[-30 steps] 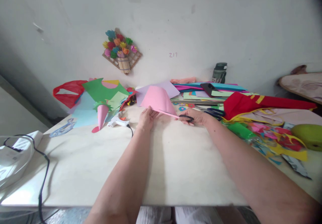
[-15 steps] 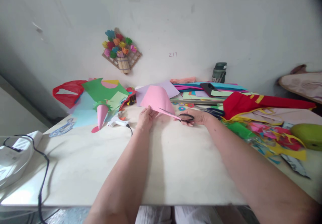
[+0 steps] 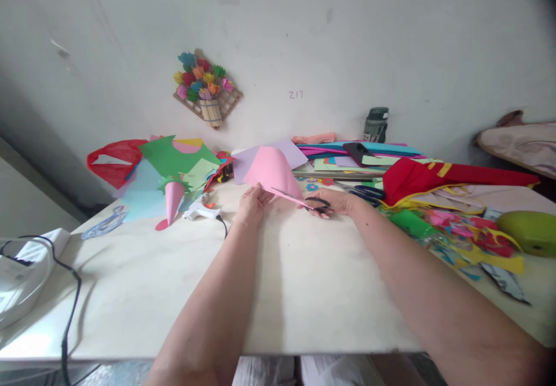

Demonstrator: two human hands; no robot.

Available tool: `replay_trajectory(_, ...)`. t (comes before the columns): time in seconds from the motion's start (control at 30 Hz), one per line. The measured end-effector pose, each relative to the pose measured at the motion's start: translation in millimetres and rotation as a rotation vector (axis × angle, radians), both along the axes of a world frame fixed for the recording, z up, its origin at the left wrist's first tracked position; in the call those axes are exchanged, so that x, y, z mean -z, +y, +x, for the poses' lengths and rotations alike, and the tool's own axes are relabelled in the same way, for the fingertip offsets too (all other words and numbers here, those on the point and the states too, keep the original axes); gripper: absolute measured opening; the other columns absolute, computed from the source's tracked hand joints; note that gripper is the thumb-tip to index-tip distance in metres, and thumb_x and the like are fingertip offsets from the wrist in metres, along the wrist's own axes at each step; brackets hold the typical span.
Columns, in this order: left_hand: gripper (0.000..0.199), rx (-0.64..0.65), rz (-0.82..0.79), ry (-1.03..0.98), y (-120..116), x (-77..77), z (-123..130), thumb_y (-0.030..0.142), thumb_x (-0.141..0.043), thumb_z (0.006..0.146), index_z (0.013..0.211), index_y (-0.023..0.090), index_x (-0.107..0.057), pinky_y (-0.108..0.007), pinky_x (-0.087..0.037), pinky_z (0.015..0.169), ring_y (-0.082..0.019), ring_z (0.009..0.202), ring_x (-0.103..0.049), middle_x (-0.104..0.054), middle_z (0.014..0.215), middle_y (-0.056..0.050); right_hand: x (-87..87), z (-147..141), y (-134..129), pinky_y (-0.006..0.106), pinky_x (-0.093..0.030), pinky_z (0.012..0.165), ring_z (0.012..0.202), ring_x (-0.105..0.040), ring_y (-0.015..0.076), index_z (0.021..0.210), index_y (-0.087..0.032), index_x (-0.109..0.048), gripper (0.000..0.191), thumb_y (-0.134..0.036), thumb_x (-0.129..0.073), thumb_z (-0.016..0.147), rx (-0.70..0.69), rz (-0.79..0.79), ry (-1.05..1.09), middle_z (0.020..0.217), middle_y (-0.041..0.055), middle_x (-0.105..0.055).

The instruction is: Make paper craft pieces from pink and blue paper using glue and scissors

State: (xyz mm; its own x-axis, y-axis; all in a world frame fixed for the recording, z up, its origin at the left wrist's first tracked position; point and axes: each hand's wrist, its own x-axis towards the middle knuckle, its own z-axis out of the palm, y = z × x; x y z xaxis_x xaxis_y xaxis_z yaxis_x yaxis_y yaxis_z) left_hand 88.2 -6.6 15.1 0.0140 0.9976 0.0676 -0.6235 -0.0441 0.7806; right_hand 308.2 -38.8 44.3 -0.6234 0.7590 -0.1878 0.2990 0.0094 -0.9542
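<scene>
A bent sheet of pink paper point(image 3: 274, 168) rises above the table, its near edge toward me. At its lower left corner my left hand point(image 3: 255, 199) is closed, pinching the paper between thumb and fingers. My right hand point(image 3: 332, 202) grips the black handles of a pair of scissors point(image 3: 318, 204), whose blades lie along the near edge of the pink sheet and point left. A narrow pink strip runs beside the blades. Behind the pink sheet lies a lilac sheet point(image 3: 296, 154).
To the left lie a pink paper cone point(image 3: 174, 198) with a green fringe, a white glue gun point(image 3: 202, 209) and a power strip point(image 3: 39, 253). On the right are another pair of scissors point(image 3: 368, 194), paper scraps point(image 3: 471, 232) and a red cloth point(image 3: 408, 180). A bottle point(image 3: 376, 124) stands by the wall.
The scissors have shifted slightly left along the pink paper's near edge, and the blades have come closer together. My left hand keeps its hold. The whole view has moved a little.
</scene>
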Motion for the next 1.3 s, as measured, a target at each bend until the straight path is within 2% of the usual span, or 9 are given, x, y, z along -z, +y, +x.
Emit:
replay_trajectory(0.23,0.006,-0.028,-0.011,-0.008,1,0.4,1,0.018,-0.054,0.076,0.073,0.013,-0.054,-0.033,-0.049,0.072,-0.014,0.063,-0.062,-0.063,0.066,-0.004,3.5,-7,3,0.015,-0.024,0.029,0.031,-0.038,0.0027,0.081,-0.011,-0.058,0.029,-0.037,-0.057,0.069,0.027,-0.026,-0.010,0.049,-0.0034,-0.050)
replay_trajectory(0.43,0.007,-0.046,-0.028,-0.006,6,4.1,-1,0.018,-0.053,0.076,0.070,0.013,-0.054,-0.032,-0.049,0.072,-0.014,0.063,-0.062,-0.063,0.066,-0.004,8.1,-8,5,0.014,-0.023,0.029,0.032,-0.038,0.0026,0.081,-0.011,-0.058,0.024,-0.029,-0.058,0.066,0.038,-0.011,0.010,0.050,-0.0033,-0.051)
replay_trajectory(0.73,0.006,-0.049,-0.029,-0.027,1,-0.2,0,0.017,-0.054,0.076,0.072,0.013,-0.055,-0.033,-0.049,0.074,-0.014,0.063,-0.062,-0.063,0.067,-0.004,7.3,-9,5,0.015,-0.023,0.030,0.032,-0.034,0.0016,0.079,-0.011,-0.058,0.023,-0.028,-0.058,0.065,0.034,0.030,-0.002,0.047,-0.0048,-0.048)
replay_trajectory(1.3,0.005,-0.046,-0.033,-0.041,4,2.4,-2,0.018,-0.056,0.074,0.072,0.013,-0.054,-0.033,-0.050,0.074,-0.013,0.063,-0.062,-0.063,0.065,-0.004,10.5,-7,8,0.016,-0.019,0.030,0.033,-0.031,0.0011,0.071,-0.010,-0.057,0.020,-0.028,-0.059,0.063,0.025,0.070,0.020,0.048,-0.0052,-0.045)
